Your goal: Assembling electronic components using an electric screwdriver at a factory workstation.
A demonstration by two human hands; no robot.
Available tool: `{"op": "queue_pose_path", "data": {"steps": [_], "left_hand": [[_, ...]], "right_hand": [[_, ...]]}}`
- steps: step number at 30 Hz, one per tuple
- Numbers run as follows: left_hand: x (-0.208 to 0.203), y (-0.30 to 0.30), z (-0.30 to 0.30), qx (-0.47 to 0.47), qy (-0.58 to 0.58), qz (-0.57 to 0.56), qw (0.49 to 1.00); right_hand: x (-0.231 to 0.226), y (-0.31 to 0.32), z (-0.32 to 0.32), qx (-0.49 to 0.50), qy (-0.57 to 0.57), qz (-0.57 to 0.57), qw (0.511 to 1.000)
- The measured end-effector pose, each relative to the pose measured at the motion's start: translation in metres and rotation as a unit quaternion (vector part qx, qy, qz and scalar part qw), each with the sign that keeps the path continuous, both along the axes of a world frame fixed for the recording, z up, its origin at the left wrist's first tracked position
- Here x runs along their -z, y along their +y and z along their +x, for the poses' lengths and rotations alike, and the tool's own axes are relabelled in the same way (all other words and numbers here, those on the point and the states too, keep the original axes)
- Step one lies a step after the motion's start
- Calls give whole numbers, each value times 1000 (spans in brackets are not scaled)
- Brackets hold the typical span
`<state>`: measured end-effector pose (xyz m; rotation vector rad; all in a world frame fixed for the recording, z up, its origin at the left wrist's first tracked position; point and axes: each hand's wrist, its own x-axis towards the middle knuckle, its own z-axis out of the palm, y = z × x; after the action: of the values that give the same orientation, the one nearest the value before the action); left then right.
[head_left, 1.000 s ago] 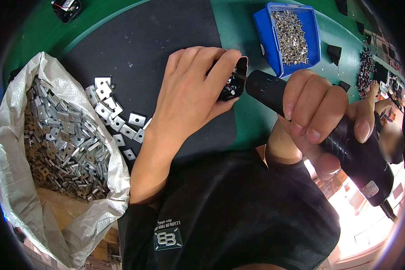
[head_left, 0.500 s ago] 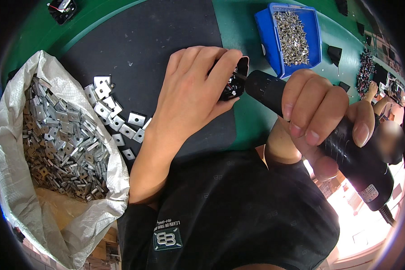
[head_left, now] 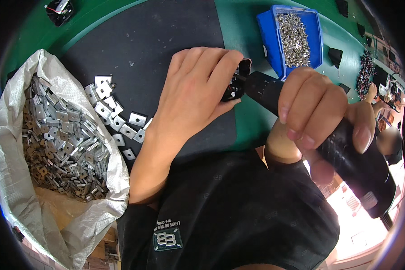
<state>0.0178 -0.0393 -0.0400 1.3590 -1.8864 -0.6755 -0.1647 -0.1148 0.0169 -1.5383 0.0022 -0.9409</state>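
Observation:
My left hand (head_left: 198, 87) is closed around a small black plastic housing (head_left: 233, 91), most of which its fingers hide. The housing rests over the right edge of the dark mat. My right hand (head_left: 315, 108) grips a black corded electric screwdriver (head_left: 353, 157), held slanting with its cord end low at the right. The screwdriver's nose (head_left: 258, 87) is up against the open side of the housing; its bit tip cannot be made out. Left of my left wrist lie several loose square metal plates with holes (head_left: 117, 122).
A white woven sack (head_left: 117, 180) full of similar metal plates stands at the left. Beyond my right hand sits a blue bin (head_left: 318, 45) of screws. Another black housing (head_left: 60, 12) lies far left. At the far right, another person's hands (head_left: 372, 93) are near small parts.
My right hand and the screwdriver have shifted slightly, the cord end dropping a little lower. My left hand and the housing are nearly still.

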Motion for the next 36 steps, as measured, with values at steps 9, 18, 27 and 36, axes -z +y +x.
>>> {"op": "queue_pose_path", "data": {"steps": [9,18,27,36], "left_hand": [[2,1,4,0,-10,23,1000],[-3,-2,1,15,-13,31,999],[-9,-7,9,-83,-8,28,996],[-27,-57,70,-348,-172,11,921]], "right_hand": [[4,-3,1,-14,-4,3,1000],[-24,1,-6,-14,-81,39,996],[-30,-2,-55,240,-115,-1,964],[21,-18,-81,382,-143,49,912]]}}
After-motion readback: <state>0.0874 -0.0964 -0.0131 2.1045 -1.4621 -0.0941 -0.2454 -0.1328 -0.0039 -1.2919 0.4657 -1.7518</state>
